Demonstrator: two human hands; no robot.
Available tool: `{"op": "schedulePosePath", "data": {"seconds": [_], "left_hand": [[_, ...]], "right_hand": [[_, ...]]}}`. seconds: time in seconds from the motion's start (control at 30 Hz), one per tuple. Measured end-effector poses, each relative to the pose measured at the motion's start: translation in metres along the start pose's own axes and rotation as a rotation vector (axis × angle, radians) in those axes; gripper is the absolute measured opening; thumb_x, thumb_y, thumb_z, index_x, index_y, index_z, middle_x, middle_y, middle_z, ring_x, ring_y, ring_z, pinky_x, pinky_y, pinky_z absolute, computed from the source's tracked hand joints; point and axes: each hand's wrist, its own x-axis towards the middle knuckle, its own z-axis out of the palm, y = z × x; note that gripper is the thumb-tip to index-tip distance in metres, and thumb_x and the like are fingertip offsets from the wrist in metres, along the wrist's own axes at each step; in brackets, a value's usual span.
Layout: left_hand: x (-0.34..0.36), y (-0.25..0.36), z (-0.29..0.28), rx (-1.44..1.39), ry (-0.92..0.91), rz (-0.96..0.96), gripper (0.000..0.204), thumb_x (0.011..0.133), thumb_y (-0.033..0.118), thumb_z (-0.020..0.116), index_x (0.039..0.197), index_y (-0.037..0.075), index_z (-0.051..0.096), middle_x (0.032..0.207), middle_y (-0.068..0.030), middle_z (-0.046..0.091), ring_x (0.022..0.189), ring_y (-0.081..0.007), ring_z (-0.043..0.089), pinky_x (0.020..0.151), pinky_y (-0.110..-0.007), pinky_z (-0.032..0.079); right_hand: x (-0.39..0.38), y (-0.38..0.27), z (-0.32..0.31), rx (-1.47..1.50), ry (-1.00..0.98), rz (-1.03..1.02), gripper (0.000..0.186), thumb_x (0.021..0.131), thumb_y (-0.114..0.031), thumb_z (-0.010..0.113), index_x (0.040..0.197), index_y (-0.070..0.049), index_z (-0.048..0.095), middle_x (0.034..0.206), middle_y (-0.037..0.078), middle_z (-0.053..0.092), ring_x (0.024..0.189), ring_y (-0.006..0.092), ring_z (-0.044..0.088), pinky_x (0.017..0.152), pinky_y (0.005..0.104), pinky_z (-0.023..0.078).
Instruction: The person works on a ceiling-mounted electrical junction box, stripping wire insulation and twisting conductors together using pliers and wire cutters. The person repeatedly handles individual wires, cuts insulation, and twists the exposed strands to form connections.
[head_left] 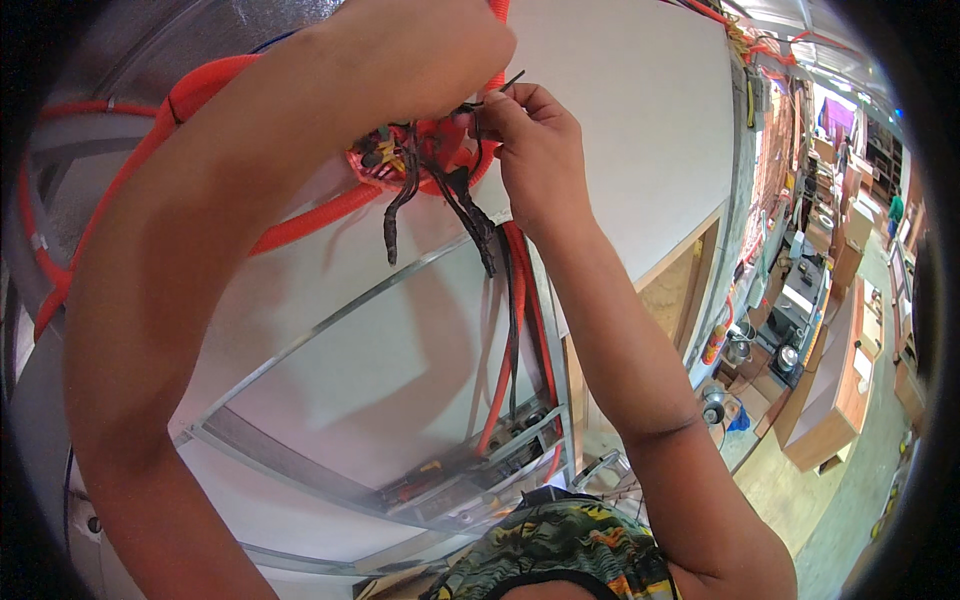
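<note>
Both arms reach up to an orange junction box (462,150) crowded with wires in several colours. My right hand (540,145) pinches a thin black wire (513,80) between thumb and fingertips at the box's right side. Close beside it, my left hand (440,50) is curled over the top of the box; its fingers are turned away, so what they hold is hidden. Black-taped wire bundles (468,212) hang down out of the box. Another dark taped end (391,235) dangles to their left.
Orange corrugated conduit (325,213) runs to the box and loops at the left. A metal frame (330,318) crosses below. Lower down, a rack (480,470) holds tools. At right are a fire extinguisher (714,345), a wooden cabinet (830,385) and a distant person (895,212).
</note>
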Motion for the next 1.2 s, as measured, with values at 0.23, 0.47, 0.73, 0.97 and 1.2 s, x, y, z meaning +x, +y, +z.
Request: {"op": "schedulePosePath", "data": {"seconds": [0.23,0.47,0.73,0.97,1.2], "left_hand": [[0.000,0.018,0.024,0.123,0.078,0.036,0.013,0.082,0.022,0.073,0.081,0.011,0.078,0.080,-0.0102,0.075,0.081,-0.0272,0.074,0.078,-0.041,0.056],[0.002,0.016,0.050,0.191,0.211,-0.088,0.009,0.078,0.022,0.077,0.079,0.013,0.079,0.082,-0.0064,0.075,0.086,-0.0231,0.073,0.082,-0.040,0.053],[-0.004,-0.009,0.034,-0.273,0.138,0.072,0.005,0.078,0.010,0.072,0.076,0.005,0.073,0.079,-0.0152,0.071,0.084,-0.0353,0.070,0.083,-0.045,0.053],[-0.003,-0.012,0.039,-0.307,0.451,-0.006,0.011,0.081,0.013,0.072,0.085,0.003,0.074,0.077,-0.0171,0.070,0.083,-0.0382,0.070,0.083,-0.049,0.054],[0.041,-0.016,0.025,-0.041,0.050,-0.201,0.018,0.087,0.014,0.066,0.096,0.005,0.079,0.096,-0.0157,0.077,0.092,-0.0304,0.076,0.079,-0.043,0.060]], "right_hand": [[-0.002,-0.014,0.006,0.251,0.005,0.098,0.012,0.097,-0.007,0.061,0.096,0.005,0.061,0.089,0.012,0.068,0.081,0.0193,0.068,0.080,0.0305,0.057],[0.000,-0.015,0.006,0.240,0.042,0.089,0.010,0.094,-0.007,0.063,0.094,0.003,0.062,0.084,0.008,0.066,0.075,0.0161,0.062,0.071,0.0272,0.051],[0.016,-0.003,0.018,0.365,0.025,0.126,0.005,0.091,-0.004,0.062,0.091,0.001,0.062,0.079,0.007,0.063,0.064,0.0138,0.057,0.058,0.0276,0.046],[0.017,-0.007,0.009,0.325,0.063,0.117,0.007,0.092,-0.006,0.063,0.090,0.000,0.062,0.078,0.006,0.063,0.063,0.0130,0.056,0.057,0.0274,0.046],[-0.001,-0.003,0.008,0.297,0.037,-0.007,0.010,0.100,-0.012,0.062,0.095,-0.004,0.062,0.084,0.002,0.065,0.073,0.0100,0.057,0.068,0.0243,0.045]]}}
